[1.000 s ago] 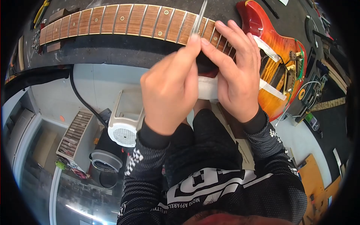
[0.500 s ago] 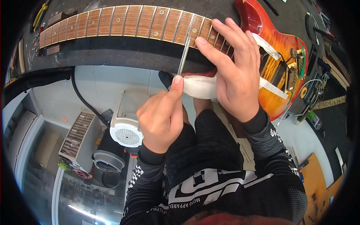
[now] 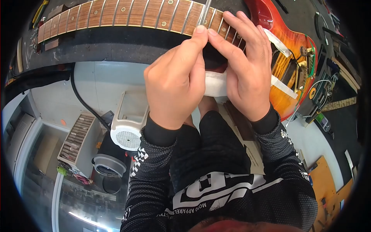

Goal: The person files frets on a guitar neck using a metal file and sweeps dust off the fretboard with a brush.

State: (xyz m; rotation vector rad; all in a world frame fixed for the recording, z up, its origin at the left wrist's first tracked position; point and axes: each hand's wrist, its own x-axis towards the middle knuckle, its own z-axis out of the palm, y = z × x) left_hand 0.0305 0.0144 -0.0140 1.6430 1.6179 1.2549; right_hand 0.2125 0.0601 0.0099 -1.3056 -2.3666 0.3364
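An electric guitar lies across the bench, with its wooden fretboard [image 3: 116, 14] along the top of the view and its red-orange sunburst body [image 3: 284, 101] at right. My left hand [image 3: 176, 79] pinches a slim metal file [image 3: 206, 13] between thumb and fingers. The file lies across the fretboard, roughly in line with a fret. My right hand [image 3: 247, 69] is open, its fingers extended over the upper frets, with the index fingertip close beside my left thumb. Whitish tape [image 3: 215, 84] covers part of the guitar between my hands.
White tape strips [image 3: 284, 87] and a loose black cable cross the guitar body. Tools and a ruler [image 3: 339, 103] lie on the dark bench at right. A white plastic stool [image 3: 127, 138] and a box of thin slats [image 3: 79, 139] stand below left.
My left hand has moved up and slightly right, pushing the file farther across the fretboard. My right hand stays in nearly the same place on the neck.
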